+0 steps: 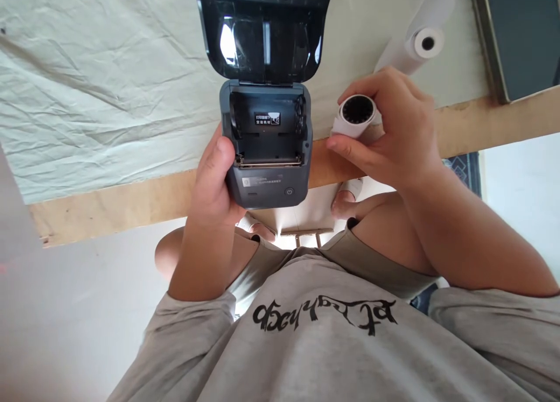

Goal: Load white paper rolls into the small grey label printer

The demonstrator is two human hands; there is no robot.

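By the wooden edge (326,165) — a roll (349,128) sits between right fingers (367,85).

The printer (269,145) in the left hand (214,177) was dark grey, its lid (266,37) glossy black; the roll (347,129) in the right hand (400,128) was white around a dark core (357,109); the cloth (109,87) beyond both grips, pale green.

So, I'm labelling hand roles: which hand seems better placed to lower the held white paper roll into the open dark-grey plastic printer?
Probably the right hand: it holds the white paper roll beside the open dark-grey plastic printer. The left hand grips the printer's side, so it looks occupied.
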